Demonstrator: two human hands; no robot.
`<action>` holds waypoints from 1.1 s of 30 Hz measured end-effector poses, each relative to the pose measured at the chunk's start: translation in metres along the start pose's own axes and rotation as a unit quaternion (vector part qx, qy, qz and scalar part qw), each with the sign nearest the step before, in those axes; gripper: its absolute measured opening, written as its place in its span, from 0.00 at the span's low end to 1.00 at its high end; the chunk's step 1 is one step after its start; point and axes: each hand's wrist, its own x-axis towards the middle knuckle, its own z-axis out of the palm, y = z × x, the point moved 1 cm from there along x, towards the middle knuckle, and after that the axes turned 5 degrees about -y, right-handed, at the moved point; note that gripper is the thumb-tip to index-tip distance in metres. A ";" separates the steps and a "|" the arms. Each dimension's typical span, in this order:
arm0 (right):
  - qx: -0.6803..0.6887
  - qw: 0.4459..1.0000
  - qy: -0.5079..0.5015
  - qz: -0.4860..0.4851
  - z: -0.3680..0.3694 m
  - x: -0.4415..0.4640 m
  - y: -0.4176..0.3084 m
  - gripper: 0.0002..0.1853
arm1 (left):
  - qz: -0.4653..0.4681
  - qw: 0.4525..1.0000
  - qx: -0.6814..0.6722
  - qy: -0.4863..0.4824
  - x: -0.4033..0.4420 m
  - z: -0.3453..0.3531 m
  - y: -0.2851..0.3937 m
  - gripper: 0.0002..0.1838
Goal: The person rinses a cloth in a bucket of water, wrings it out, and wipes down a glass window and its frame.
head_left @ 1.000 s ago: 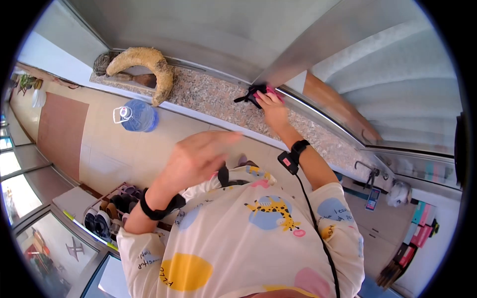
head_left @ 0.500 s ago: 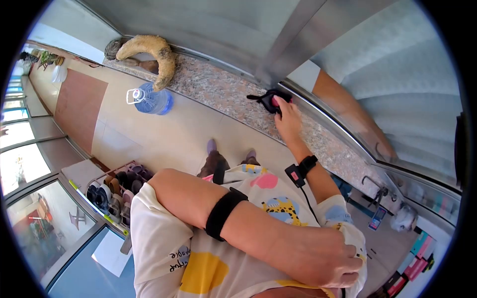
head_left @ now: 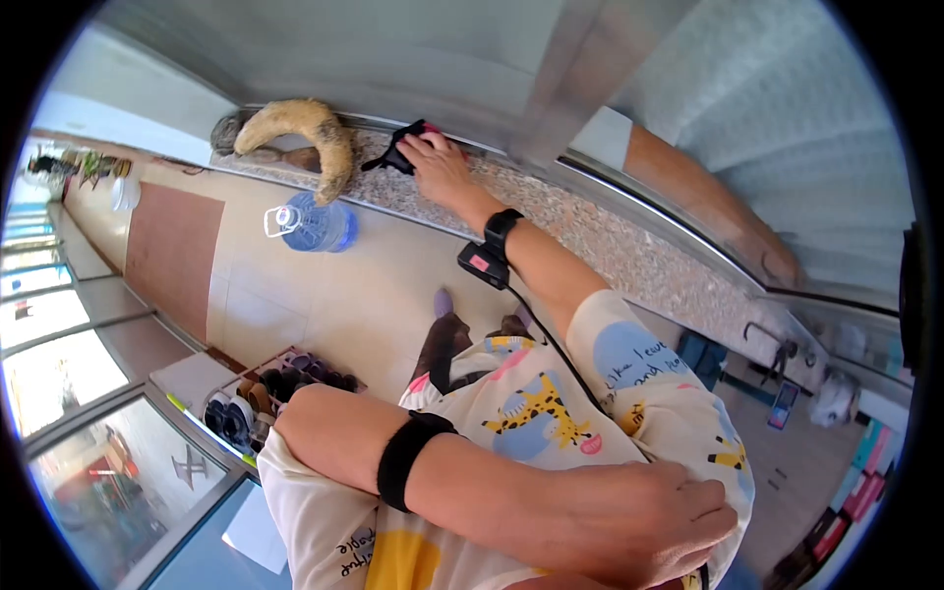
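Note:
On the speckled stone ledge (head_left: 575, 224), my right hand (head_left: 439, 169) grips a black and pink cloth-like item (head_left: 399, 152), its fingers bent over the top. A dark strap end of the item points left. My left arm lies across my patterned shirt (head_left: 531, 418). The curled fingers of my left hand (head_left: 644, 521) rest by the right side of the shirt; what they hold, if anything, is hidden. A black strap with a small device (head_left: 484, 264) is on my right wrist, and a cable runs down from it.
A curved tan object (head_left: 329, 147) lies on the ledge, left of my right hand. Below it a large blue water bottle (head_left: 320, 226) stands on the floor. A shoe rack with shoes (head_left: 261, 393) is at lower left. Glass panels border the ledge. A phone-like device (head_left: 784, 405) is at right.
My right hand has slid left along the ledge with the black and pink item. My left hand, earlier raised at centre, has crossed down to the right side of my shirt.

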 end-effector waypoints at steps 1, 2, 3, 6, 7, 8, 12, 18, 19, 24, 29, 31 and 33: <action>0.009 1.000 -0.010 0.008 -0.004 -0.002 0.001 0.26 | -0.022 0.997 -0.065 -0.019 0.003 0.002 -0.001 0.10; 0.004 1.000 -0.009 0.020 -0.008 -0.012 0.008 0.26 | -0.033 0.994 -0.099 -0.032 0.005 0.005 -0.004 0.10; 0.018 0.999 -0.022 0.030 -0.010 -0.022 0.013 0.27 | -0.044 0.989 -0.132 -0.044 0.008 0.008 -0.006 0.11; 0.038 0.997 -0.026 0.063 -0.045 -0.071 0.035 0.30 | 0.111 0.982 -0.145 -0.041 0.026 0.025 -0.012 0.12; 0.033 0.996 -0.030 0.074 -0.063 -0.094 0.045 0.31 | 0.137 0.978 -0.131 -0.088 0.031 0.031 -0.012 0.13; 0.020 0.996 -0.025 0.089 -0.080 -0.118 0.054 0.31 | 0.161 0.971 -0.116 -0.132 0.036 0.038 -0.012 0.14; 0.000 0.984 -0.012 0.180 -0.142 -0.216 0.089 0.32 | 0.192 0.961 -0.144 -0.136 0.058 0.064 -0.019 0.13; -0.024 0.937 0.097 0.336 -0.180 -0.315 0.117 0.33 | 0.185 0.971 0.018 -0.149 0.115 0.134 -0.031 0.09; -0.024 0.938 0.099 0.332 -0.173 -0.315 0.114 0.33 | 0.197 0.947 0.072 -0.242 0.128 0.127 -0.045 0.09; -0.022 0.959 0.106 0.263 -0.127 -0.226 0.062 0.31 | 0.024 0.946 0.011 -0.322 0.112 0.164 -0.128 0.11; -0.094 0.995 0.021 0.020 -0.099 -0.155 0.065 0.30 | -0.061 0.972 0.014 -0.227 0.049 0.072 -0.150 0.19; -0.106 0.994 -0.012 -0.020 -0.111 -0.150 0.074 0.29 | -0.177 0.976 0.069 -0.111 -0.010 0.003 -0.154 0.19; -0.149 0.985 -0.049 -0.065 -0.123 -0.158 0.088 0.31 | -0.200 0.970 0.134 0.030 -0.072 -0.042 -0.154 0.16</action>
